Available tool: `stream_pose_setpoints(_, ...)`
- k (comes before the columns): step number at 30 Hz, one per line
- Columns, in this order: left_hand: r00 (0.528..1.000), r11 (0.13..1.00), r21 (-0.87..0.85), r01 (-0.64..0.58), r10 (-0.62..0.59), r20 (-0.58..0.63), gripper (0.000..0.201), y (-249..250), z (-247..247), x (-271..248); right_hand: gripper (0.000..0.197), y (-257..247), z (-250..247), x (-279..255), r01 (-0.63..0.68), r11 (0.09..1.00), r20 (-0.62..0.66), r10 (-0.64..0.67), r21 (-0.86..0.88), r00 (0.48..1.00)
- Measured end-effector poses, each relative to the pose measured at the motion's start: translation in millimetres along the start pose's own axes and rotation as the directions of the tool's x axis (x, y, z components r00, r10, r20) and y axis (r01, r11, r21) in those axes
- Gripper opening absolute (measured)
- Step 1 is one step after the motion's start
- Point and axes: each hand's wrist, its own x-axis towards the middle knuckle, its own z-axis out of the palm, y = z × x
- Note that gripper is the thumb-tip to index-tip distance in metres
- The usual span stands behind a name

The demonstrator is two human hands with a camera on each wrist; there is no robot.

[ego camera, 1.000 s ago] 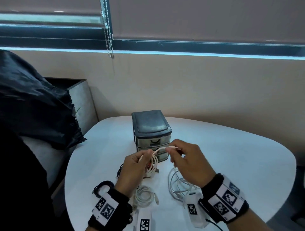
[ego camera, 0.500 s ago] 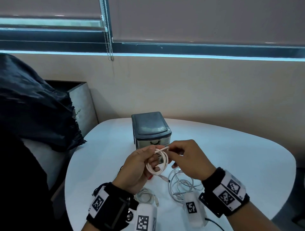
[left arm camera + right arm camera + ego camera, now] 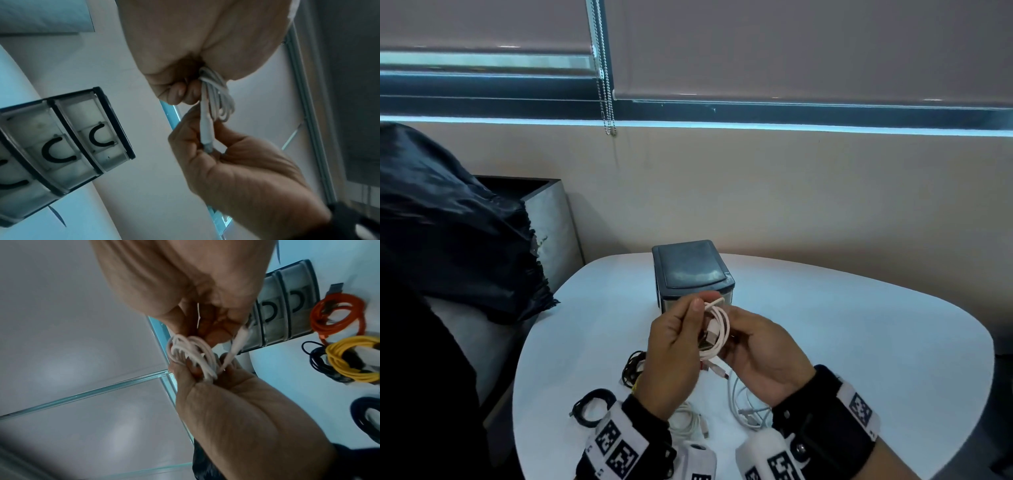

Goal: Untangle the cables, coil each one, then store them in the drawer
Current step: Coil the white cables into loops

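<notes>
A white cable [image 3: 717, 329] is wound into a small coil held up between both hands, in front of the dark drawer unit [image 3: 691, 270]. My left hand [image 3: 674, 353] grips the coil [image 3: 191, 356] with thumb and fingers. My right hand [image 3: 767, 356] pinches the cable's connector end [image 3: 207, 139] against the loops. A USB plug [image 3: 710, 337] hangs inside the coil. The drawer unit [image 3: 61, 138] has its clear drawers closed, each with a black curved handle.
On the white round table [image 3: 859, 342] under my hands lie a black coil [image 3: 592, 407], a black cable [image 3: 633, 370], a coiled white cable [image 3: 685, 421] and a loose white cable [image 3: 750, 407]. Orange [image 3: 337, 316], yellow [image 3: 353, 356] and dark blue [image 3: 366, 418] cables sit near the drawers.
The stretch of white cable between my hands has been wound up into a tight coil. My hands have come together and risen closer to the drawer unit.
</notes>
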Motion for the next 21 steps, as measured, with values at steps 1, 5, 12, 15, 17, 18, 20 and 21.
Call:
stream_pose_setpoints(1, 0.999, 0.999, 0.030, -0.034, 0.034, -0.014, 0.032, -1, 1, -1, 0.025, -1, 1, 0, 0.002, 1.000, -0.014, -0.002, 0.007, 1.000)
stream_pose_setpoints(5, 0.991, 0.989, 0.092, -0.112, 0.118, -0.063, 0.028, 0, -3, -2, 0.026, -7, -2, -4, -0.051, 0.998, 0.041, 0.052, -0.034, 0.998)
stream_pose_setpoints(12, 0.997, 0.995, 0.073, -0.073, 0.070, 0.039, 0.022, 9, -5, 7, 0.022, -11, -2, -12, -0.111, 0.993, 0.112, 0.106, 0.040, 0.988)
stream_pose_setpoints(15, 0.994, 0.986, 0.134, -0.100, 0.092, 0.061, 0.021, 11, -3, 8, 0.026, -4, -1, -11, -0.026, 0.991, 0.115, 0.042, -0.134, 0.992)
stream_pose_setpoints(17, 0.993, 0.980, 0.170, -0.102, 0.089, 0.083, 0.021, 11, -8, 10, 0.021, -1, -3, -10, 0.063, 0.929, 0.085, -0.034, -0.364, 0.996)
stream_pose_setpoints(18, 0.994, 0.982, 0.168, -0.089, 0.076, 0.083, 0.021, 11, -10, 12, 0.015, -1, -5, -10, 0.096, 0.882, 0.073, -0.069, -0.462, 0.995)
stream_pose_setpoints(20, 0.994, 0.981, 0.170, -0.094, 0.082, 0.076, 0.023, 11, -12, 12, 0.005, -3, -10, -10, 0.157, 0.774, 0.058, -0.154, -0.614, 0.986)
stream_pose_setpoints(21, 0.994, 0.980, 0.177, -0.094, 0.083, 0.072, 0.024, 11, -12, 11, 0.010, -2, -12, -11, 0.191, 0.705, 0.054, -0.211, -0.683, 0.976)
